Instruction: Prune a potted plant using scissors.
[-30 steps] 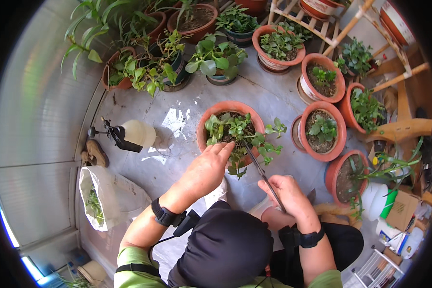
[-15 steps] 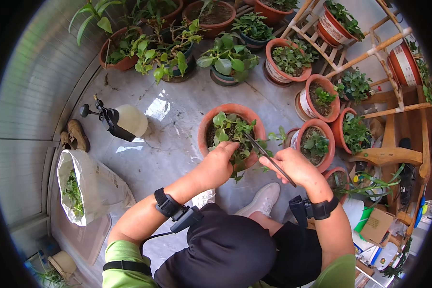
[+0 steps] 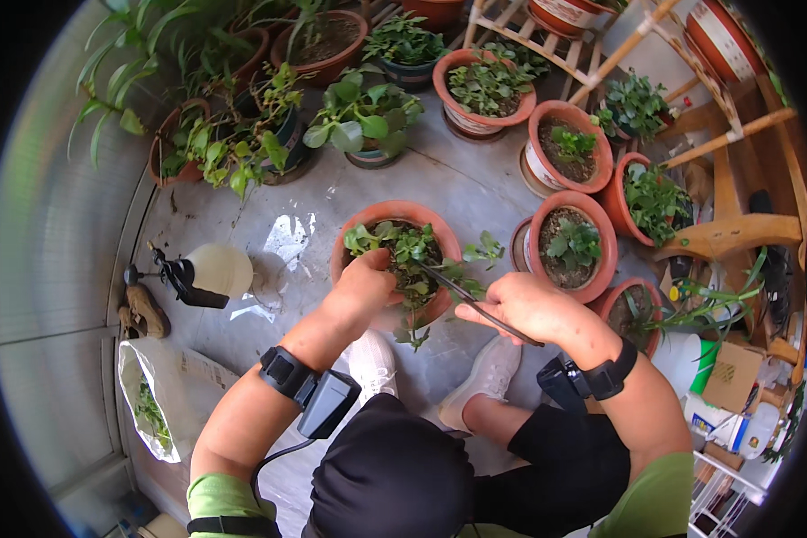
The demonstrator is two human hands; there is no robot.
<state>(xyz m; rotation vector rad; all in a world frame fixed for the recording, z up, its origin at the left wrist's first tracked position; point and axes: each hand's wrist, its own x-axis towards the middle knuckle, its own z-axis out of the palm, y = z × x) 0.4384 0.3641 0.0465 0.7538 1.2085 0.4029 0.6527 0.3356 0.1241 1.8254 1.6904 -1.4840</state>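
A terracotta pot [image 3: 450, 240] stands on the floor before me, holding dark soil and a leafy green plant [image 3: 414, 244]. My left hand [image 3: 365, 285] reaches over its left side, fingers pinched at the leaves; the exact part between them is hidden. From the right, my right hand [image 3: 538, 307] grips long, dark tweezers [image 3: 471, 305], whose tips point down among the leaves near the pot's middle. Some stems hang over the pot's near rim. A leafy sprig [image 3: 484, 251] shows between this pot and the pots to the right.
At left stand a pump spray bottle [image 3: 222, 271], brown shoes [image 3: 145, 310] and a white bag [image 3: 177, 381] with green cuttings inside. Several potted plants line the back and right, including a nearby pot [image 3: 611, 247]. A wooden rack [image 3: 623, 56] rises at far right.
The view has shifted, so the surroundings sit differently in the picture. Both hands stay at the plant; the tweezers lie flatter, their tips still among the leaves.
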